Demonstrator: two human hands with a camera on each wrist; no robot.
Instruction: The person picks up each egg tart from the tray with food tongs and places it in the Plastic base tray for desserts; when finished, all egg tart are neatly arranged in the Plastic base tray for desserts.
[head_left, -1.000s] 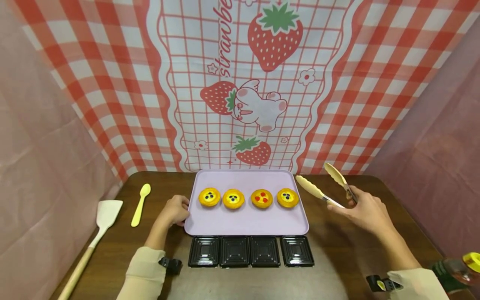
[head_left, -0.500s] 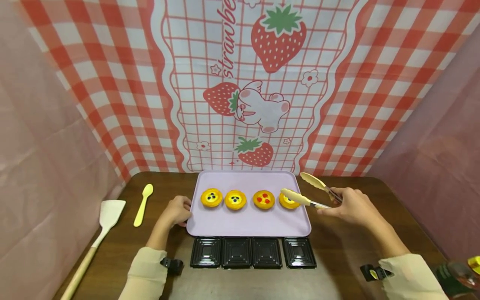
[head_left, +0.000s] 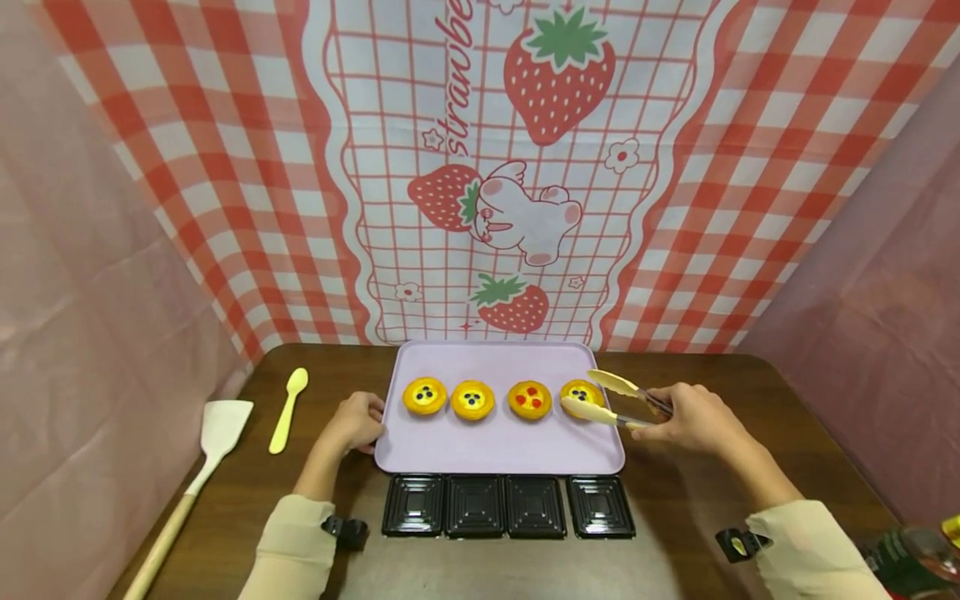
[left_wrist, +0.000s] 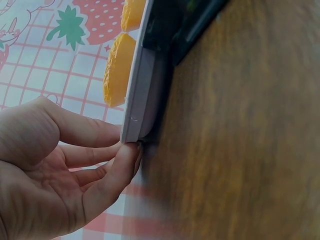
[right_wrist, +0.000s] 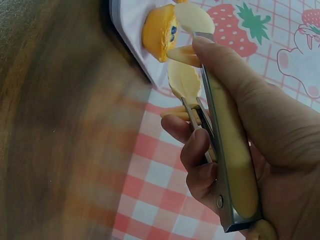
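A lilac tray (head_left: 498,450) lies on the table with several yellow tarts in a row. At its left rim, my left hand (head_left: 356,423) pinches the edge between thumb and fingers, as the left wrist view confirms. My right hand (head_left: 693,421) holds metal tongs with cream scalloped tips (head_left: 592,412), thumb along one arm and fingers curled round the other. The spread tips reach over the tray's right end, astride the rightmost tart (head_left: 581,389), which has blueberry-like dots. Beside it sits a tart with red pieces (head_left: 530,401); two blue-dotted tarts (head_left: 472,401) are farther left.
Several black square trays (head_left: 475,506) stand in a row just in front of the lilac tray. At left lie a yellow spoon (head_left: 282,421) and a white spatula (head_left: 223,425) with a wooden handle. A dark bottle (head_left: 911,562) is at lower right. A checked cloth hangs behind.
My right hand has brought the tongs left and down, from beside the tray to around the rightmost tart. The left hand stays at the tray's left rim.
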